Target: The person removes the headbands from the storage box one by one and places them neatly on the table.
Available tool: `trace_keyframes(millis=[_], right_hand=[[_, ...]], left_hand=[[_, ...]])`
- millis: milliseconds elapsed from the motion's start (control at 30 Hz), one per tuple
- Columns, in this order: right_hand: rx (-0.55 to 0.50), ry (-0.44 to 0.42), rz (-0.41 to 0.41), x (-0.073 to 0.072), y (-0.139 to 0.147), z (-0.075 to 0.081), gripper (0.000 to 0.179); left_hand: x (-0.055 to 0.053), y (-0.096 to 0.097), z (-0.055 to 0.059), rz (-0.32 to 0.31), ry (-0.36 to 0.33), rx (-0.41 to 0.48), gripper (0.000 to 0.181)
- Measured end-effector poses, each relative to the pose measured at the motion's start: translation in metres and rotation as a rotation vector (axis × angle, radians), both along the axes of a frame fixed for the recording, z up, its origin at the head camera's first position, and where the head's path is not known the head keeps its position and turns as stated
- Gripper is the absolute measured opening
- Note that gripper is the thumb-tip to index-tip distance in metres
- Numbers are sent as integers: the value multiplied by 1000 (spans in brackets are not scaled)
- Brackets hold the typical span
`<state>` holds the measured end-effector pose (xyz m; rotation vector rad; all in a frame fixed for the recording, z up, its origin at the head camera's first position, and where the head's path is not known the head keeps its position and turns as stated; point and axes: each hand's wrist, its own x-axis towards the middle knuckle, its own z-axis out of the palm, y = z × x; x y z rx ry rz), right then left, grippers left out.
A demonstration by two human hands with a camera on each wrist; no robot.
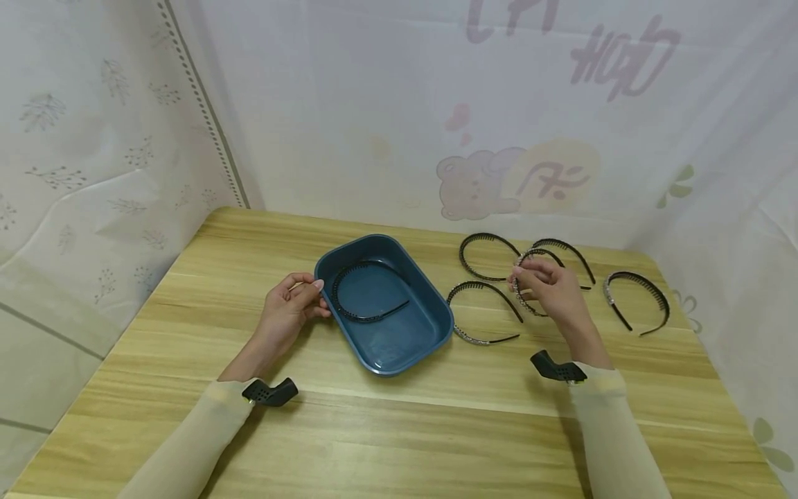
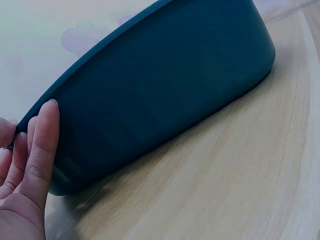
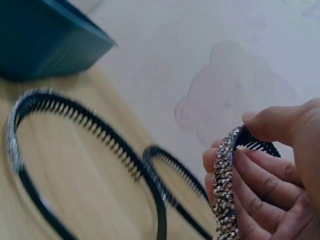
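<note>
My left hand [image 1: 289,308] grips the left rim of a blue plastic basin [image 1: 399,341], thumb on the edge and fingers against the outer wall. Inside the basin lies a black toothed headband [image 1: 369,319]. Between thumb and fingers, my right hand [image 1: 551,287] pinches another headband, studded with glittering stones [image 3: 226,185], above the table. The right wrist view shows its teeth on the inner side. Close by that hand, a headband with a silvery section [image 1: 472,339] lies beside the basin.
Farther back on the wooden table [image 1: 399,436] lie a headband [image 1: 462,258] and another [image 1: 580,258] partly behind my right hand. A further headband [image 1: 662,301] rests near the right edge. Printed cloth [image 1: 374,104] hangs behind the table.
</note>
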<state>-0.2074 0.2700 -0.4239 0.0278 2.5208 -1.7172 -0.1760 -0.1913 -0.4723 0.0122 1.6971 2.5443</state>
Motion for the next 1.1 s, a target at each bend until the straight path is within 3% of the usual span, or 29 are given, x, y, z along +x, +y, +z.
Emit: trace_keyframes(millis=[433,1100], right_hand=[[90,-159,-124,-3,26,-29,66],[195,-264,-82,1,32,-27,55]], left_hand=[[-2,4,-2,-22,19,30,15],[-2,-1,-2,-22,29,28,15]])
